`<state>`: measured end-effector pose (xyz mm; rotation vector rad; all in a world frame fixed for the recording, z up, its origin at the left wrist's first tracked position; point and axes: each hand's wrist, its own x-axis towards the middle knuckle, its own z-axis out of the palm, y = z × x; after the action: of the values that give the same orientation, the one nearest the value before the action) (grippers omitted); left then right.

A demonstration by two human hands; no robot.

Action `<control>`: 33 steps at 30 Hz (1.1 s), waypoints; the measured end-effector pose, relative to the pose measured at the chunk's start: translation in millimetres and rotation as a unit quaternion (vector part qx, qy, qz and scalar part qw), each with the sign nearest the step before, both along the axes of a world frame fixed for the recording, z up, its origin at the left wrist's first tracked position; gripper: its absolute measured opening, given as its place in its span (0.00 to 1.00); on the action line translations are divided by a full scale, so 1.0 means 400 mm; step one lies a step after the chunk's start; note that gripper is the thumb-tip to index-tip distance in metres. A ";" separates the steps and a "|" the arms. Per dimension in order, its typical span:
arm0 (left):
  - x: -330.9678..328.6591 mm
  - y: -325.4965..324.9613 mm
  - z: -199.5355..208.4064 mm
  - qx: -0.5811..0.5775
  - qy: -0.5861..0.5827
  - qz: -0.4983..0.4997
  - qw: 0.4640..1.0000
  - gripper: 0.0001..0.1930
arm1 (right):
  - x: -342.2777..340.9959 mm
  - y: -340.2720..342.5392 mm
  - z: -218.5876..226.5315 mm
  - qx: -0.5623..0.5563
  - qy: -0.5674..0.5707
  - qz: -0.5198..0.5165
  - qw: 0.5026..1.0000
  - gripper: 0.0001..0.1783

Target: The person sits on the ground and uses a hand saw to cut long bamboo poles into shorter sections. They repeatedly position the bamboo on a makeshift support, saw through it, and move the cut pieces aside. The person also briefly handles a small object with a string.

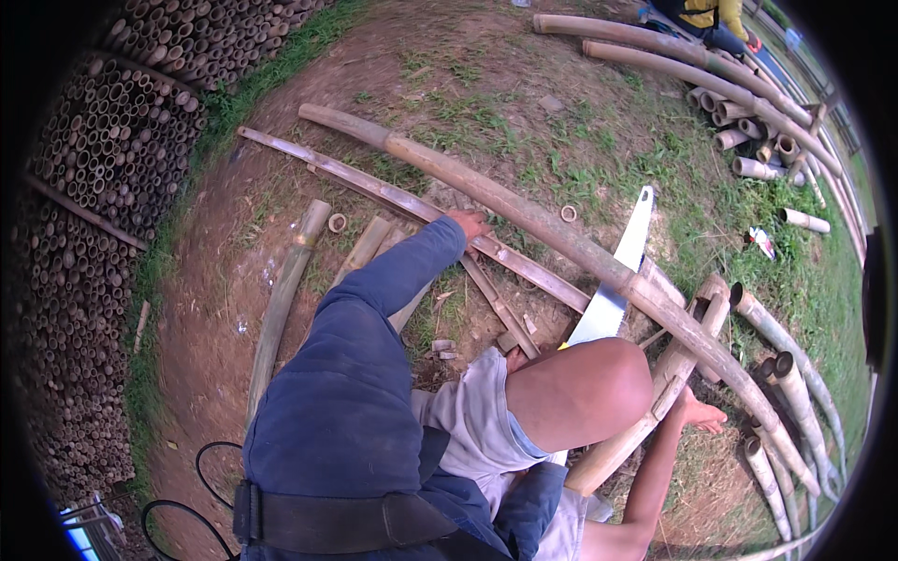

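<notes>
The left hand (470, 222) presses flat, unclenched, on the long brown bamboo pole (524, 217) — stiff, heavy, smooth; right hand's grip unseen, I cannot tell

Outdoor yard, flat daylight. Ground (234, 271) was bare reddish dirt at left, patchy grass (711, 201) to the right. A stacked wall of cut bamboo ends (103, 159) ran along the left edge. Short bamboo offcuts (748, 140) lay piled at upper right. Black cable (201, 467) looped at lower left.
</notes>
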<state>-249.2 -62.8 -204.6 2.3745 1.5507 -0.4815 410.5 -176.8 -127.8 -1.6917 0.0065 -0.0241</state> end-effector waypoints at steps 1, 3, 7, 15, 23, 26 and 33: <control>-0.033 -0.006 0.002 0.004 0.010 0.006 1.000 0.38 | 0.002 0.001 0.003 0.002 0.003 0.008 1.000 0.49; -0.103 -0.038 0.002 0.016 -0.004 0.040 0.999 0.38 | 0.005 0.002 0.003 0.008 0.019 0.024 1.000 0.51; -0.188 -0.080 0.011 0.080 0.005 0.085 0.993 0.37 | 0.004 0.003 -0.007 0.006 0.008 0.021 1.000 0.51; -0.211 -0.033 0.104 -0.064 0.179 0.114 0.975 0.23 | -0.002 -0.010 -0.005 0.017 0.006 0.020 1.000 0.51; -0.189 -0.058 0.105 -0.067 0.172 0.103 0.977 0.22 | -0.003 -0.020 -0.004 0.014 0.006 0.022 1.000 0.51; -0.192 -0.048 0.102 -0.077 0.175 0.096 0.977 0.23 | -0.001 -0.015 -0.002 0.017 0.007 0.022 1.000 0.51; -0.200 -0.043 0.084 -0.080 0.180 0.096 0.976 0.24 | 0.007 -0.004 -0.004 0.025 0.012 0.026 0.999 0.51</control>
<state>-329.2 -80.2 -171.2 2.0714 1.7888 -0.9953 413.4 -178.2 -129.2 -1.6411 -0.0173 0.0353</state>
